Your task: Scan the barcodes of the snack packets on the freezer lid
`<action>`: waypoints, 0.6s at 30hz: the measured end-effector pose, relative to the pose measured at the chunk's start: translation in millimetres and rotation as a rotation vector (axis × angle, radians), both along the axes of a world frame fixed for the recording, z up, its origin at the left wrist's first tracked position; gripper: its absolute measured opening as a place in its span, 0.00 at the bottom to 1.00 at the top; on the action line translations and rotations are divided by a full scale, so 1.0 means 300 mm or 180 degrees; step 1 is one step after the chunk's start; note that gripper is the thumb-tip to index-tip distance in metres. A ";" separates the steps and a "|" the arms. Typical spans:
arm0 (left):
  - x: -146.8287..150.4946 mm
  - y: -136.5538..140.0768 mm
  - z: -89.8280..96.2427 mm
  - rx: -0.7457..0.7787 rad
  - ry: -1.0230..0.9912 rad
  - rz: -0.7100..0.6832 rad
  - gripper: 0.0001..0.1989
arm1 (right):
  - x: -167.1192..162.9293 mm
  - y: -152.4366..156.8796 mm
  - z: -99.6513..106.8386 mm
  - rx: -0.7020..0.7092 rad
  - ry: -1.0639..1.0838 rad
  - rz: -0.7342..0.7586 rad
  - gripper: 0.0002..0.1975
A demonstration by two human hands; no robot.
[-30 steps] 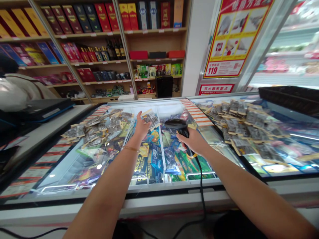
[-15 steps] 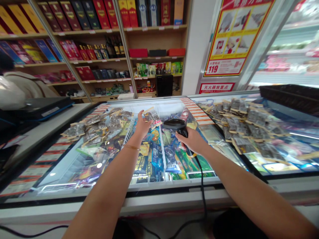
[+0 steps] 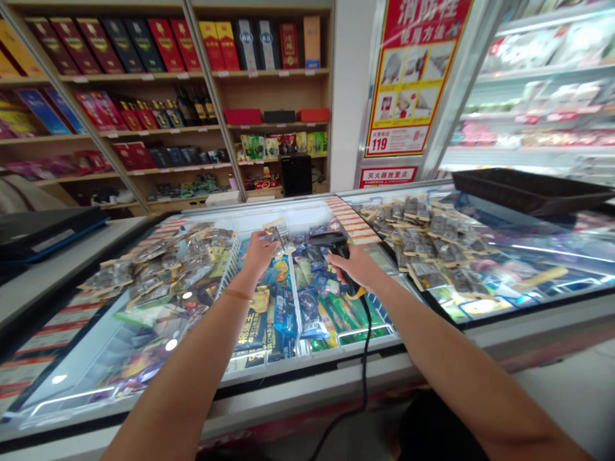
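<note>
The left hand (image 3: 258, 250) is closed round one small clear packet (image 3: 282, 238), pinching it by its near edge and holding it up over the open middle of the chest freezer (image 3: 307, 358). The right hand (image 3: 354, 266) is wrapped fully about the handle of one black barcode scanner (image 3: 329, 239), whose head sits just beside the packet and points toward it. One black cable (image 3: 364, 358) runs from the scanner down over the freezer's front rim. As a judgement, the packet is held only by its edge, so a slack pinch could let it fall among the frozen goods below; the glossy film could also tilt and glare so the code fails to read, and the cable could snag on the rim if the scanner is pulled away. Two heaps of like packets lie on the glass lids, one at the left (image 3: 163, 262) and one at the right (image 3: 427, 243), too many to count. One dark tray (image 3: 528, 191) sits at far right
</note>
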State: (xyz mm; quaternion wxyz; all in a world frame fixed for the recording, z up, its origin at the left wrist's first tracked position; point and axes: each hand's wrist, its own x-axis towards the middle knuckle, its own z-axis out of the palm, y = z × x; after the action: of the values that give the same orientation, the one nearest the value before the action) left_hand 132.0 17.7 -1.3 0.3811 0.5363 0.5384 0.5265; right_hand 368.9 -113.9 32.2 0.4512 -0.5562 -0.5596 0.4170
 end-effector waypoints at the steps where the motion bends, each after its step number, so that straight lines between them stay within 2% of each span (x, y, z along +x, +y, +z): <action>1: 0.028 -0.007 0.008 -0.0032 -0.0011 -0.0093 0.20 | 0.034 -0.008 0.014 0.0017 0.0066 -0.0060 0.12; 5: 0.204 -0.036 0.032 -0.0153 -0.0143 -0.0497 0.18 | 0.235 -0.076 0.067 0.0098 0.0006 -0.0433 0.15; 11: 0.597 -0.064 0.047 -0.0379 -0.0316 -0.0886 0.18 | 0.567 -0.223 0.108 0.0122 -0.0156 -0.1326 0.16; 15: 0.857 -0.073 0.043 -0.0367 -0.0311 -0.0968 0.16 | 0.678 -0.299 0.116 0.0054 -0.0024 -0.1713 0.16; 18: 1.002 -0.075 0.038 -0.0239 -0.0299 -0.1060 0.18 | 0.718 -0.333 0.108 0.0038 -0.0002 -0.1967 0.16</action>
State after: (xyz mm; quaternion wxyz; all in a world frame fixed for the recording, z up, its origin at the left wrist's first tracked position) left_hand 432.7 -4.8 10.1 0.5075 0.5784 0.4430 0.4600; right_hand 584.2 -213.8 64.6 0.5597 -0.6974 -0.3666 0.2566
